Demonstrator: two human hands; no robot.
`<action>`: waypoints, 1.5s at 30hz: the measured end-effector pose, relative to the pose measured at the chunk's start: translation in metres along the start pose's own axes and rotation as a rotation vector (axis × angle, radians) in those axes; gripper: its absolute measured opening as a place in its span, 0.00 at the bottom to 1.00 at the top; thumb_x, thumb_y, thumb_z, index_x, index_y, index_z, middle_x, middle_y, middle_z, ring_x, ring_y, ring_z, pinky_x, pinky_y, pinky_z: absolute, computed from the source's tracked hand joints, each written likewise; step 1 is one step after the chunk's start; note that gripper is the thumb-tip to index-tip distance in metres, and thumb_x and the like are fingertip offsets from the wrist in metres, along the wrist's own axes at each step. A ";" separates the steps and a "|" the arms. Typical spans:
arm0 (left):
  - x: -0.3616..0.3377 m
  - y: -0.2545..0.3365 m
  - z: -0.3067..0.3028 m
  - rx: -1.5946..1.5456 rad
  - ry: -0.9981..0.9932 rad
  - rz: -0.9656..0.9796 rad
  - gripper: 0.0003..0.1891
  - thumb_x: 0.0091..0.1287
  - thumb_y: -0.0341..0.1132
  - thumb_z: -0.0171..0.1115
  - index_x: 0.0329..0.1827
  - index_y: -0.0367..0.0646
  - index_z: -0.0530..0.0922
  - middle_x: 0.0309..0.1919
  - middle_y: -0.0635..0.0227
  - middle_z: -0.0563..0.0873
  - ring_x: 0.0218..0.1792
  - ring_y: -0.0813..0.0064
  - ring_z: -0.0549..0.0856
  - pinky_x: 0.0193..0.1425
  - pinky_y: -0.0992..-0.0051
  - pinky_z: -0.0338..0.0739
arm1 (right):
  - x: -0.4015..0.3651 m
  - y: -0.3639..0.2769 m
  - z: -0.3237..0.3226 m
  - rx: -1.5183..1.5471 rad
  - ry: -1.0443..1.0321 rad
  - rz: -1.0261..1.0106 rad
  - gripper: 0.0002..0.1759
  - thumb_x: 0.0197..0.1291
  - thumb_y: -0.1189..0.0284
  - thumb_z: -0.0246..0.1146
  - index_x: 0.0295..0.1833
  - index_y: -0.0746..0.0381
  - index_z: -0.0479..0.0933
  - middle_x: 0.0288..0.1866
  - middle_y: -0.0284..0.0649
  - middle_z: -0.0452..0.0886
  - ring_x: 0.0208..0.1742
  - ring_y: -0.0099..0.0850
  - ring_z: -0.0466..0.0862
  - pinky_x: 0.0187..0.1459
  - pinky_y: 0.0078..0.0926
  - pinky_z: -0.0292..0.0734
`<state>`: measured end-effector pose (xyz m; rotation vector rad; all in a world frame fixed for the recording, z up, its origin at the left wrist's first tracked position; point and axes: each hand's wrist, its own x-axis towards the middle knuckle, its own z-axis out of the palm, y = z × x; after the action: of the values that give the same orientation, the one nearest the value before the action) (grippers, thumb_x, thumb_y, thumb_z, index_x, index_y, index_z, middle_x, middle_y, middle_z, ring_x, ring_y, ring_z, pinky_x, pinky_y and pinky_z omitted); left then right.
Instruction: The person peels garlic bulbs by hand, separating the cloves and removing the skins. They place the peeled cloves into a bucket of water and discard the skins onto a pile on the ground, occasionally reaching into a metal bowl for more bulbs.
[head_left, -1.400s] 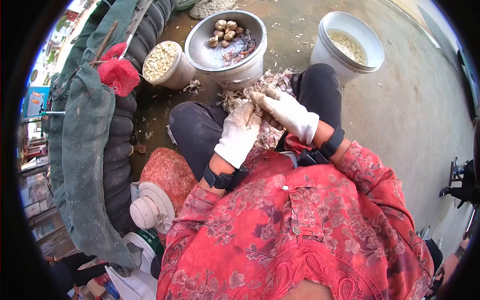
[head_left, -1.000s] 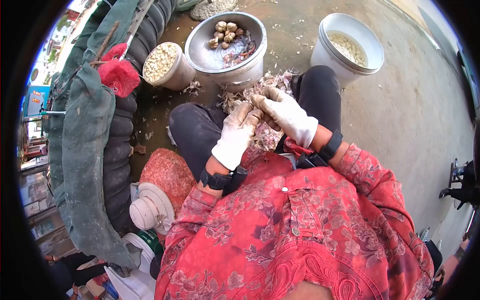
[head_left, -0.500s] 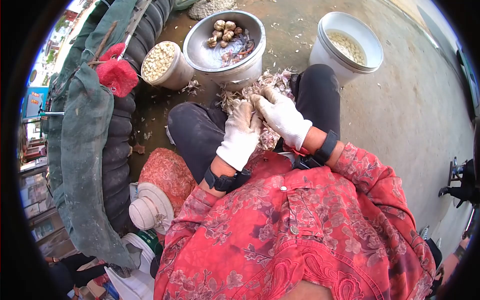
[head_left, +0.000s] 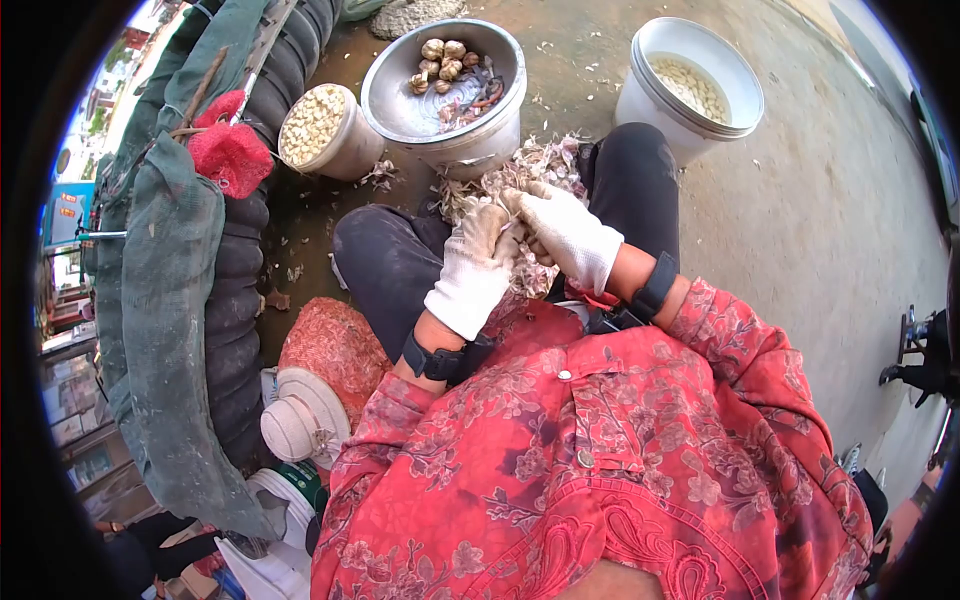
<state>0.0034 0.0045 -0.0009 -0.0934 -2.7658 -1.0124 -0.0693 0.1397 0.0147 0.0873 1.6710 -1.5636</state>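
Note:
My left hand [head_left: 475,255], in a white work glove with soiled fingers, is closed between my knees. My right hand [head_left: 570,230], gloved alike, meets it with its fingers pinched together at the left fingertips. Whatever lies between the fingers is too small and covered to make out. Below and around both hands is a heap of papery garlic skins [head_left: 555,165]. Just beyond it a metal basin [head_left: 390,105] sits on a white bucket [head_left: 490,155]. Inside the basin are several garlic bulbs [head_left: 448,65] and some purplish skins [head_left: 480,100].
A small bucket [head_left: 352,150] of peeled garlic cloves [head_left: 312,122] stands left of the basin. To the right, a white bucket [head_left: 665,125] holds cloves in liquid. A red mesh sack [head_left: 335,345] lies by my left leg. Black ridged tubing [head_left: 235,290] with green netting [head_left: 165,330] runs along the left.
My right hand has turned slightly, and its fingers now curl more visibly beside the left ones. My left hand has shifted slightly left. The view has moved a little; the containers stay put.

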 end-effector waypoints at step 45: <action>0.007 -0.006 -0.012 -1.120 0.001 -0.592 0.04 0.68 0.32 0.56 0.38 0.45 0.79 0.29 0.79 0.79 0.29 0.90 0.73 0.32 0.88 0.65 | -0.005 0.007 -0.022 0.060 -0.338 -0.227 0.20 0.64 0.60 0.62 0.54 0.62 0.73 0.34 0.29 0.76 0.32 0.18 0.73 0.35 0.19 0.71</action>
<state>-0.0028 -0.0080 0.0055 0.5841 -1.8699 -2.5381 -0.0735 0.1627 0.0098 -0.3299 1.4050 -1.6875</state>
